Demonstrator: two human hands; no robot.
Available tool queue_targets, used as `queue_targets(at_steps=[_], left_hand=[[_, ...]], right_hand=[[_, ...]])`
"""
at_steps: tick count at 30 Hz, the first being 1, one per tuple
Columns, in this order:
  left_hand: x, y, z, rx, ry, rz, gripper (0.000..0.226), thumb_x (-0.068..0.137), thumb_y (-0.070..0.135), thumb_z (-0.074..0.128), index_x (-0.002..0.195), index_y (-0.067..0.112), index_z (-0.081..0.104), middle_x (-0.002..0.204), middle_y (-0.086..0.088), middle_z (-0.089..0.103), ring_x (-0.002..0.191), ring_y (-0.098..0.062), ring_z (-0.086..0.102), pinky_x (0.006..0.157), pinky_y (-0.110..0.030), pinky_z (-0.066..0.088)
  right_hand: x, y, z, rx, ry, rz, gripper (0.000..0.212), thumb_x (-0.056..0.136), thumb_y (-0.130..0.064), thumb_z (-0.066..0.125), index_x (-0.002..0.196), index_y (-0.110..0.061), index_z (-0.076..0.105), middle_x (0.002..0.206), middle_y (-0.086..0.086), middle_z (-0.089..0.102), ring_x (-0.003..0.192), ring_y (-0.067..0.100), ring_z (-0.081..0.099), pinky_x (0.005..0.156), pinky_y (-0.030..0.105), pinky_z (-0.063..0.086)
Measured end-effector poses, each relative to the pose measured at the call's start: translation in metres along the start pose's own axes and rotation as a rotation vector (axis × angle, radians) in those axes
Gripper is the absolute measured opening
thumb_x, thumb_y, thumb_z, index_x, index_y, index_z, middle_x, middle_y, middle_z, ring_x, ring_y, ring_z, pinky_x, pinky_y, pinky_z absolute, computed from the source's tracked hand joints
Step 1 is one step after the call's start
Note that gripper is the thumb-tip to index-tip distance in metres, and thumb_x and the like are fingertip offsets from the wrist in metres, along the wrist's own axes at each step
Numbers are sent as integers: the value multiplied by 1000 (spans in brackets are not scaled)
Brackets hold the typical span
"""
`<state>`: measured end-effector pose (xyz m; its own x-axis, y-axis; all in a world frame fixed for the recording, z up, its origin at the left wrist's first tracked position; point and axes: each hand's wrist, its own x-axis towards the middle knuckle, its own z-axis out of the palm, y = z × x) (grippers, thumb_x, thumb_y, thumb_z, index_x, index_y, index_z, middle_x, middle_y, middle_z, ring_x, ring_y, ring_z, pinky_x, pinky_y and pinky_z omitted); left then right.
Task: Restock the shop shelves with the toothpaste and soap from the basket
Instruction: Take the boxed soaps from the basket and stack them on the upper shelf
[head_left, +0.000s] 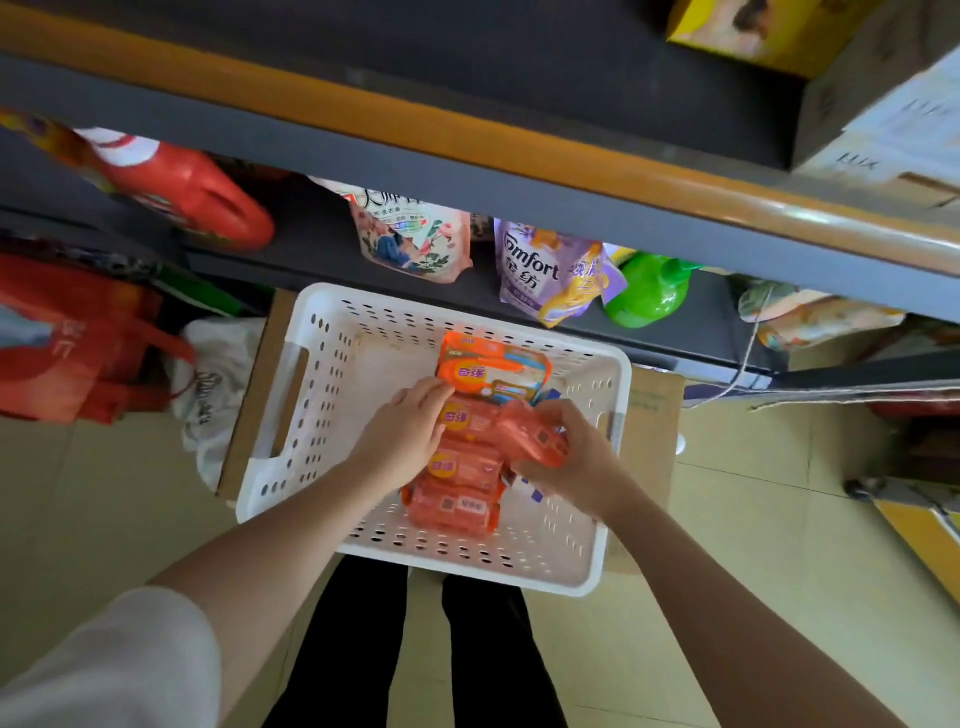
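A white perforated basket (332, 364) sits on a cardboard box below me. Inside it lies a row of orange soap packs (462, 467), with a larger orange pack (493, 369) at the far end. My right hand (576, 457) grips one tilted orange soap pack (530, 434), lifted slightly above the row. My left hand (405, 431) rests flat on the soap packs beside it, fingers touching the larger pack's edge. A blue item peeks out under my right hand. No toothpaste is clearly visible.
A dark shelf with an orange front edge (467, 140) runs above the basket. On the lower shelf stand a red jug (208, 202), a floral pouch (415, 234), a purple Comfort pouch (540, 270) and a green bottle (649, 291). Red bags (78, 338) sit left; cartons (883, 104) upper right.
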<state>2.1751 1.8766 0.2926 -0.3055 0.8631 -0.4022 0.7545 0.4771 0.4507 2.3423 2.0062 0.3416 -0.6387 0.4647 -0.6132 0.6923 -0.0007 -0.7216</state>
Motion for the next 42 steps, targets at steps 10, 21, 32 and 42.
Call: queue_targets(at_steps=[10, 21, 32, 42], left_hand=[[21, 0, -11, -214, -117, -222, 29, 82, 22, 65, 108, 17, 52, 124, -7, 48, 99, -20, 56, 81, -29, 50], [15, 10, -7, -397, -159, -273, 46, 74, 27, 74, 113, 13, 54, 116, -8, 53, 102, -22, 56, 86, -34, 51], [-24, 5, -85, -681, 63, -293, 43, 77, 32, 71, 113, 17, 54, 111, -2, 63, 94, -15, 61, 73, -22, 48], [-32, 51, -228, -938, 361, -11, 35, 70, 27, 75, 99, 34, 57, 100, 8, 65, 90, -1, 63, 81, -19, 50]], right_hand=[[3, -18, -8, 6, -74, 77, 35, 69, -25, 78, 94, -33, 55, 89, -9, 63, 77, 8, 63, 67, 22, 52], [3, -12, -5, 1152, -416, 310, 62, 49, -40, 79, 99, -7, 66, 82, 15, 69, 55, 20, 57, 52, 24, 45], [-12, -60, -19, 1088, -353, 47, 53, 47, -20, 84, 97, -8, 71, 89, 10, 71, 78, 24, 68, 72, 34, 57], [-28, -152, -57, 954, -72, -187, 71, 49, -35, 88, 110, -12, 61, 101, 9, 71, 92, 22, 67, 78, 35, 55]])
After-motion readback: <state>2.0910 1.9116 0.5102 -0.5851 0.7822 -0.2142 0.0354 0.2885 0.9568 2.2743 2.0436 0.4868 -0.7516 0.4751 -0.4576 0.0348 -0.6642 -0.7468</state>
